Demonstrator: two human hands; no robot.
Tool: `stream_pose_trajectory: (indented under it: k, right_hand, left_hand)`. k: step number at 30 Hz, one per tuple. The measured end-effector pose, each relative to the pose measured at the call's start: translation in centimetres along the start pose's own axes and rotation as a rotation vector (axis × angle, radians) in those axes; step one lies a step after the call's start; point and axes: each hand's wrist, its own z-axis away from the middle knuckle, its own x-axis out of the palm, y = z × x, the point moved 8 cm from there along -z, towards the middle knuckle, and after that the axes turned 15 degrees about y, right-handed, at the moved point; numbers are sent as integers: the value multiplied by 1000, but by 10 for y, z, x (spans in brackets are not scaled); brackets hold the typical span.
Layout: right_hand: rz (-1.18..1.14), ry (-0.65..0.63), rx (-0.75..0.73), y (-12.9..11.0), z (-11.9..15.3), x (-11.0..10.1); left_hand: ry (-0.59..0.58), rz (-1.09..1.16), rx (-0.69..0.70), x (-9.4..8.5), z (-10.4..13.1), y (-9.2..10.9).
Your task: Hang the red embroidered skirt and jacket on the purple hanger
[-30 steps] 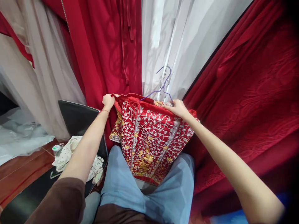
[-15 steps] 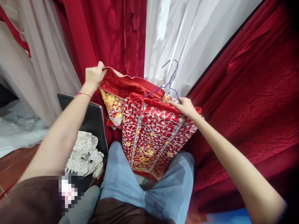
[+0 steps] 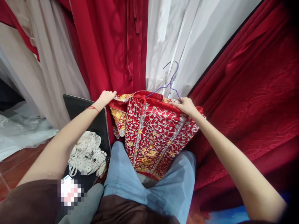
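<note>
A red skirt (image 3: 154, 137) with silver and gold embroidery hangs between my knees, a tied red cord at its waistband. Behind it is a second red and gold embroidered garment (image 3: 119, 118), whose upper edge my left hand (image 3: 107, 97) pinches at the left. My right hand (image 3: 185, 106) is closed over the skirt's waistband on the right, beside the lower arm of a purple hanger (image 3: 171, 81). The hanger's hook stands up free in front of white cloth. How the hanger sits inside the garments is hidden.
Red cloth (image 3: 109, 46) hangs ahead, with white fabric (image 3: 163, 37) beside it and dark red patterned fabric (image 3: 252, 102) on the right. To my left, a black chair (image 3: 87, 112) holds a spotted cream cloth bundle (image 3: 90, 152). Beige fabric (image 3: 51, 53) hangs at far left.
My left hand has come down and slightly right, lowering the rear garment's edge toward the skirt's waistband. The right hand stays on the waistband.
</note>
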Motion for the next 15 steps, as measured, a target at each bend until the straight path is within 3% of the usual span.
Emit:
stream_pose_trajectory:
  k: [3, 6, 8, 11, 13, 15]
  right_hand:
    - [-5, -11, -6, -2, 2, 4]
    - [-20, -9, -3, 0, 2, 5]
    - [-24, 1, 3, 5, 0, 4]
    - [-13, 12, 0, 12, -2, 3]
    - [-12, 18, -5, 15, -3, 3]
    - [-19, 23, -2, 16, -3, 4]
  left_hand:
    - [59, 15, -429, -6, -7, -37]
    - [-128, 150, -720, 17, 3, -55]
    - [-312, 257, -688, 37, 9, -48]
    - [-523, 317, -512, 54, 18, -38]
    - [-497, 241, -387, 50, 19, -42]
    - [-295, 88, -270, 32, 13, -53]
